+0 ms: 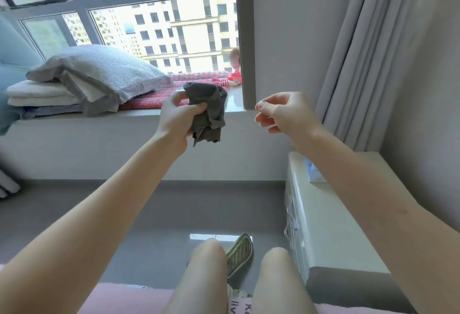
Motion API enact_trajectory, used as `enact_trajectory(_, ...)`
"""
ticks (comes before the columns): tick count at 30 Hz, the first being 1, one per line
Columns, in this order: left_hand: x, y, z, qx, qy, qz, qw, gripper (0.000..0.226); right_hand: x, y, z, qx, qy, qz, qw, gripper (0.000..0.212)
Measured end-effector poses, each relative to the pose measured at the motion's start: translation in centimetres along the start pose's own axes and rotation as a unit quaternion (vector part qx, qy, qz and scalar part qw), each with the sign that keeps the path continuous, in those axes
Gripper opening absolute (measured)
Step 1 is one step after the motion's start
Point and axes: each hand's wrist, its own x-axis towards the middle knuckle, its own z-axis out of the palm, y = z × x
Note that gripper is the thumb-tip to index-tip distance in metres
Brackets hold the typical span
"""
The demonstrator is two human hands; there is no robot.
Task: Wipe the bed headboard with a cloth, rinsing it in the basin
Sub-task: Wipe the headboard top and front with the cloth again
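Left hand (178, 117) grips crumpled grey cloth (207, 112), raised before the window sill (139, 114).
Right hand (281, 112) at 3 o'clock of cloth, apart, fingers loosely curled, holding nothing.

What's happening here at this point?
A person sits facing a window sill, holding a bunched dark cloth in the left hand, raised in front of them. The right hand is beside it, empty, fingers loosely curled. Neither headboard nor basin is in view, so no wiping is under way.
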Motion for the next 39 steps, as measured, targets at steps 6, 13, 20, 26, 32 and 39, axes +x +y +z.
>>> enact_trajectory(6, 2.3, -3.8, -3.9, -0.028, 0.012, -0.021, 0.999, 0.026, 1.5, 0.8, 4.0, -0.042, -0.005, 0.033, 0.999, 0.010)
enact_trajectory(13, 5.8, -7.6, -5.2, -0.005, 0.003, -0.020, 1.000, 0.025, 5.9, 3.6, 7.6, -0.074, -0.062, 0.070, 0.993, 0.013)
enact_trajectory(20, 11.7, -11.4, -0.9, 0.070, -0.023, -0.011, 0.997, 0.024, 12.4, 9.3, 7.9, -0.057, -0.070, 0.094, 0.992, 0.012)
enact_trajectory(26, 19.4, -17.2, 5.2, 0.191, -0.044, 0.029, 0.980, 0.023, 19.8, 17.0, 7.3, -0.008, -0.074, 0.122, 0.990, 0.013)
enact_trajectory(32, 26.9, -21.4, 8.8, 0.254, -0.026, 0.001, 0.967, 0.023, 28.9, 21.3, 6.7, 0.018, -0.080, 0.126, 0.989, 0.016)
enact_trajectory(39, 30.0, -16.9, 5.3, 0.262, 0.044, -0.100, 0.959, 0.027, 36.6, 16.3, 6.4, -0.016, -0.143, 0.165, 0.976, 0.014)
